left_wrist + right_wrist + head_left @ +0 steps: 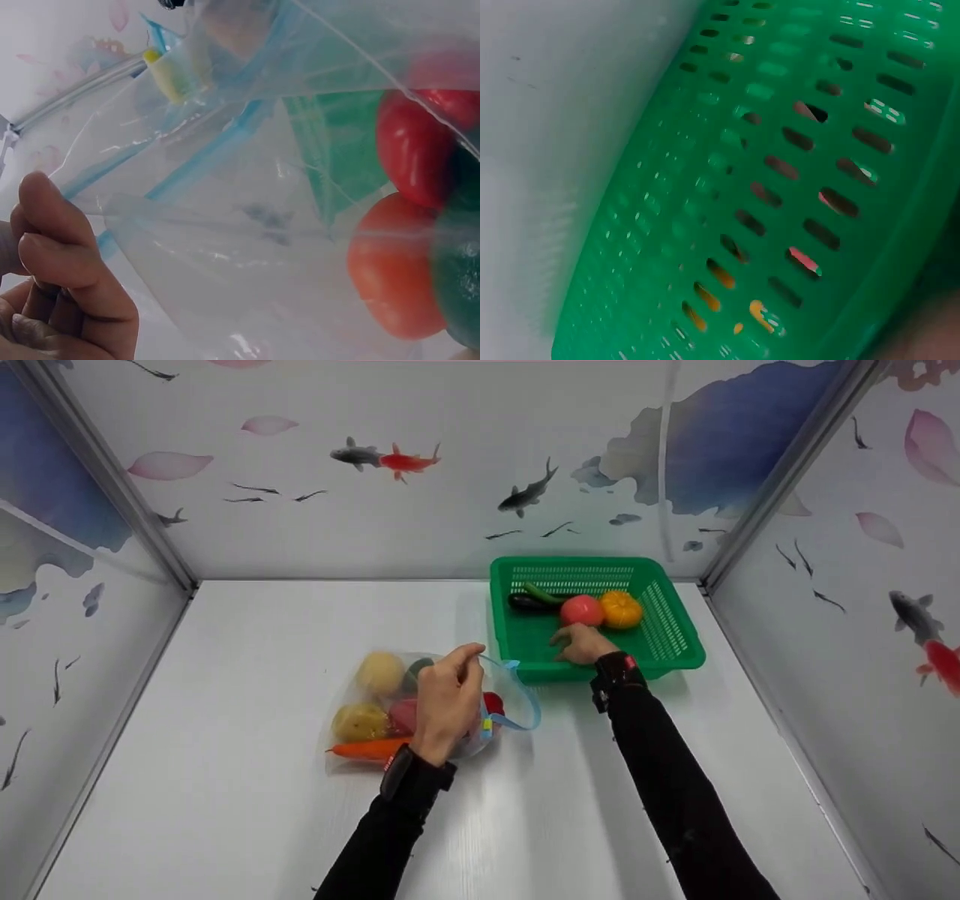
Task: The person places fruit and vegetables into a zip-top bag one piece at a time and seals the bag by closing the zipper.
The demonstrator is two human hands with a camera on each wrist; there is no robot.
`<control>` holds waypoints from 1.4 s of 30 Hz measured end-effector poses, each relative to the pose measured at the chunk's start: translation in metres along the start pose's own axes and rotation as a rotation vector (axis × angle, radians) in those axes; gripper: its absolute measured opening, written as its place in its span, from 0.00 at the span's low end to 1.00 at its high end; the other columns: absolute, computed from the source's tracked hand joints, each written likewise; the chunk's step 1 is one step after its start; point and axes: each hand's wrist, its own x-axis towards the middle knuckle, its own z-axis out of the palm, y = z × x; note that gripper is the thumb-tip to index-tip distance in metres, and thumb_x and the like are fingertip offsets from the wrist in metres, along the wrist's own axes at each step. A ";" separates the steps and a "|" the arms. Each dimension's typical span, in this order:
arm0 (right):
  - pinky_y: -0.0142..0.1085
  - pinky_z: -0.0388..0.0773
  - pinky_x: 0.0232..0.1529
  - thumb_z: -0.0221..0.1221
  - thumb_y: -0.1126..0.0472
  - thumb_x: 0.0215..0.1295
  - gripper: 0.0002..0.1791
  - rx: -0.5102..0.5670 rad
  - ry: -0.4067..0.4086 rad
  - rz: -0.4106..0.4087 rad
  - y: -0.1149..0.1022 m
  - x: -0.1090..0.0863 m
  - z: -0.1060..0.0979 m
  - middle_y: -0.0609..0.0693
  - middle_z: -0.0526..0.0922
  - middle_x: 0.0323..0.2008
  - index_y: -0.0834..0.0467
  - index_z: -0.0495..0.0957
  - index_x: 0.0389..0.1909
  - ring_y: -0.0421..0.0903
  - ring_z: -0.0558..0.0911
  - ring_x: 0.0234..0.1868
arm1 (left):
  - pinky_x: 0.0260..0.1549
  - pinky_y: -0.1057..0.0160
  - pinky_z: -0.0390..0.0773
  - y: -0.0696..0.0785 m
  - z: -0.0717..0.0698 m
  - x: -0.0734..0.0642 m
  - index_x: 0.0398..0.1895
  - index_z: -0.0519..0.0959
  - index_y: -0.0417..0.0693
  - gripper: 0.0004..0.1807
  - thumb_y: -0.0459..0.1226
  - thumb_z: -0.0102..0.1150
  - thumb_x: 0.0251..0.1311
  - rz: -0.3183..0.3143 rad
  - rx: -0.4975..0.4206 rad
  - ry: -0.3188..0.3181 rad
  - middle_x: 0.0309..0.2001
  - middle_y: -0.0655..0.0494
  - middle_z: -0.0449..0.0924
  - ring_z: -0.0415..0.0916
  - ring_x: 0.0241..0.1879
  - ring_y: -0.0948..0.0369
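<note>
My left hand [448, 701] pinches the rim of a clear zip bag [217, 270] with a blue seal strip and a yellow slider [487, 727]. Inside the bag lie a carrot [367, 749], a potato [360, 724], a pale round vegetable [380, 673], a pink one partly behind the hand, and a shiny red one [412, 150]. My right hand [585, 645] reaches over the near rim into a green basket [679, 630], fingers loosely bent beside a pinkish-red round fruit [582, 611]. Nothing shows in those fingers. The right wrist view is mostly the perforated basket wall [727, 187].
Also in the basket are a small orange pumpkin [621, 610], a dark eggplant [531, 602] and a slim green vegetable [541, 594]. The basket stands near the back wall [450, 532], to the right of the bag on a white table [247, 660]. Printed side panels enclose the table.
</note>
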 end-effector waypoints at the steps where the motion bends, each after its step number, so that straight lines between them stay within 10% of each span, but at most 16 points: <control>1: 0.55 0.65 0.66 0.61 0.64 0.62 0.25 -0.008 -0.012 0.009 0.000 0.002 0.002 0.61 0.74 0.64 0.60 0.76 0.61 0.57 0.71 0.63 | 0.16 0.71 0.54 0.001 0.000 -0.001 0.48 0.83 0.37 0.14 0.30 0.49 0.68 0.006 -0.002 -0.002 0.15 0.61 0.58 0.55 0.13 0.67; 14: 0.52 0.73 0.58 0.60 0.59 0.64 0.18 -0.145 -0.057 0.099 0.007 0.002 0.010 0.63 0.81 0.55 0.65 0.82 0.51 0.57 0.78 0.54 | 0.16 0.71 0.54 0.003 0.004 -0.002 0.48 0.83 0.38 0.14 0.31 0.48 0.68 0.018 -0.009 -0.031 0.15 0.61 0.57 0.54 0.12 0.68; 19: 0.53 0.75 0.56 0.62 0.58 0.61 0.19 -0.145 0.045 0.073 0.004 0.006 0.009 0.61 0.82 0.53 0.64 0.82 0.51 0.57 0.80 0.51 | 0.16 0.70 0.54 0.003 0.002 0.000 0.47 0.83 0.38 0.14 0.31 0.47 0.69 0.025 -0.007 -0.018 0.15 0.61 0.57 0.54 0.12 0.67; 28: 0.37 0.73 0.42 0.61 0.50 0.67 0.22 0.203 0.414 -0.152 0.007 -0.003 0.014 0.58 0.83 0.45 0.61 0.79 0.53 0.49 0.79 0.42 | 0.16 0.70 0.54 0.001 0.001 -0.001 0.48 0.83 0.39 0.14 0.33 0.48 0.70 -0.007 0.003 -0.027 0.15 0.61 0.56 0.54 0.13 0.66; 36: 0.29 0.74 0.26 0.69 0.50 0.57 0.21 0.690 0.458 -0.277 -0.002 -0.055 0.020 0.51 0.82 0.35 0.59 0.79 0.45 0.40 0.76 0.27 | 0.16 0.69 0.54 0.001 0.001 0.002 0.50 0.82 0.41 0.14 0.33 0.47 0.70 -0.016 0.005 -0.019 0.15 0.61 0.56 0.54 0.12 0.65; 42: 0.33 0.81 0.29 0.67 0.62 0.60 0.18 0.765 0.375 -0.366 -0.005 -0.080 0.039 0.50 0.82 0.35 0.66 0.81 0.49 0.42 0.79 0.25 | 0.16 0.69 0.53 0.000 0.000 0.002 0.49 0.82 0.40 0.14 0.32 0.47 0.69 -0.004 0.014 -0.003 0.14 0.61 0.56 0.54 0.12 0.65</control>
